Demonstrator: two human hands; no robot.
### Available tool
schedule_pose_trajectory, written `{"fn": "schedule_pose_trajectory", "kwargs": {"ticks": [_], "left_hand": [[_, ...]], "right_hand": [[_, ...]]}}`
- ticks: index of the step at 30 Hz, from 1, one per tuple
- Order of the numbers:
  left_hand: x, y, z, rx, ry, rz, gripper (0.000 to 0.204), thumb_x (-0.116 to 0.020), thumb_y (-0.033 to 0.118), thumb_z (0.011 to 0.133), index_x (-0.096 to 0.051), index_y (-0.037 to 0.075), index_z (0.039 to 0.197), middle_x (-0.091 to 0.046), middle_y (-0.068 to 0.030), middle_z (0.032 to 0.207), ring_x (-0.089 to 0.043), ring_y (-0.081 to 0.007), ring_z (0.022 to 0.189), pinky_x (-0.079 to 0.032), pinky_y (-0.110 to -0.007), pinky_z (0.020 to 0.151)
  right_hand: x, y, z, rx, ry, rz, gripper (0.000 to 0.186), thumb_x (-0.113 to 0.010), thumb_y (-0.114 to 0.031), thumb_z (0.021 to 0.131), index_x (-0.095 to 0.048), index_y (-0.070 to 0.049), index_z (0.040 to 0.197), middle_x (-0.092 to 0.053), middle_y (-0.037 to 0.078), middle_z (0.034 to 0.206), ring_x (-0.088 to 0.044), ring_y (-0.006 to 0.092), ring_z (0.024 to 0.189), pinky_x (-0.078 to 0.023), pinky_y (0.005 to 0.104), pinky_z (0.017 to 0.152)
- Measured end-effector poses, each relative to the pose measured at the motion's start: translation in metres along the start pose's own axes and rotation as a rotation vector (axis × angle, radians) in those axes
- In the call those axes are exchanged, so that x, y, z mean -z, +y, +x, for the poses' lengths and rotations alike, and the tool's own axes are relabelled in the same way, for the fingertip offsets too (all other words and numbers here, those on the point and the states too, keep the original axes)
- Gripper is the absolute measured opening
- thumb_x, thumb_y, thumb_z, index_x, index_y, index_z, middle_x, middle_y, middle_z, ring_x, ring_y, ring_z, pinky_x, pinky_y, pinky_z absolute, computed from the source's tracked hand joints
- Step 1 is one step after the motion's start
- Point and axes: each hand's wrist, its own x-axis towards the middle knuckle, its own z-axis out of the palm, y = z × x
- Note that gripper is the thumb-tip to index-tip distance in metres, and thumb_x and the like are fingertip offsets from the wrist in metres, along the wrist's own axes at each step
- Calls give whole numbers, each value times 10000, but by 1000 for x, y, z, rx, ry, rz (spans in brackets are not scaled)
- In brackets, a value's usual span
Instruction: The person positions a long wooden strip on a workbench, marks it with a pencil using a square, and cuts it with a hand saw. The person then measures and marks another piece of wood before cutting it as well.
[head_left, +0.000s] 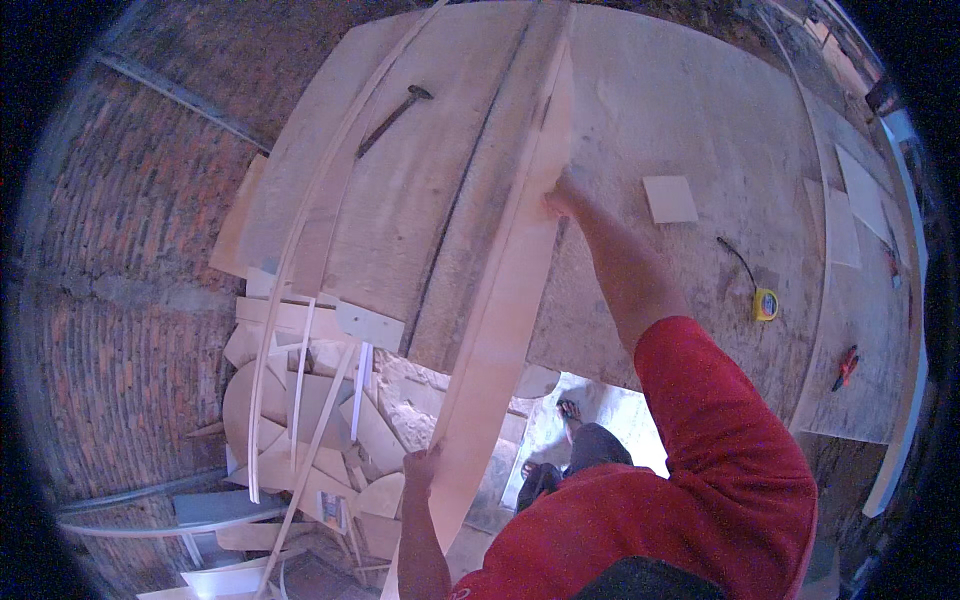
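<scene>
A long, pale, flat board (505, 290) runs lengthwise over the big plywood work surface (640, 90), and its near end juts out past the front edge beside me. Low on the board's left edge, my left hand (420, 466) is closed around it. Farther up, my right hand (566, 196) grips the right edge with the arm stretched forward; its fingertips are partly hidden. A small square wooden piece (670, 199) lies to the right of that hand. Left of the board, a hammer (395, 120) rests on the plywood.
A yellow tape measure (765, 304) and a red-handled tool (847, 368) lie on the right. Long thin strips (285, 270) cross the left side. Board offcuts (310, 430) are heaped below left, by a brick wall (130, 230).
</scene>
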Motion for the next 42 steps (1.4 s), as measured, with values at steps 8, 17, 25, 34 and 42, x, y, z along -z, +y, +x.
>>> {"fn": "schedule_pose_trajectory", "kwargs": {"ticks": [8,17,25,34,42], "left_hand": [[-3,8,-3,-8,1,-145,497,-892,365,840,-748,-41,1087,-736,-71,974,-666,-189,833,-543,-359,738],[-14,-10,12,-95,67,-225,457,-902,401,823,-765,-21,933,-717,-50,877,-624,-158,740,-511,-362,665],[-11,-3,14,75,80,-58,405,-915,385,811,-773,7,841,-699,-16,794,-589,-109,676,-475,-310,603],[-1,38,-17,9,43,-148,332,-883,299,862,-780,-5,949,-718,-12,849,-628,-103,715,-514,-304,630],[-1,61,-24,41,34,-163,361,-874,320,869,-764,-13,957,-703,-20,846,-603,-108,692,-500,-312,611]], "right_hand": [[4,3,5,-2,-5,-6,1096,-771,-370,792,-156,160,1528,-677,327,1125,-689,453,1022,-553,492,903],[10,6,7,-9,3,-10,1089,-770,-402,793,-182,146,1529,-670,323,1154,-680,453,1050,-546,495,922],[13,2,7,-4,1,-14,1083,-770,-430,795,-206,132,1530,-664,320,1180,-673,453,1075,-538,498,938],[15,8,9,-7,3,-22,1078,-769,-461,796,-232,118,1531,-658,317,1209,-664,453,1102,-531,502,957],[21,12,13,-7,15,-27,1074,-768,-490,798,-256,104,1531,-652,314,1235,-656,453,1127,-523,505,974]]}}
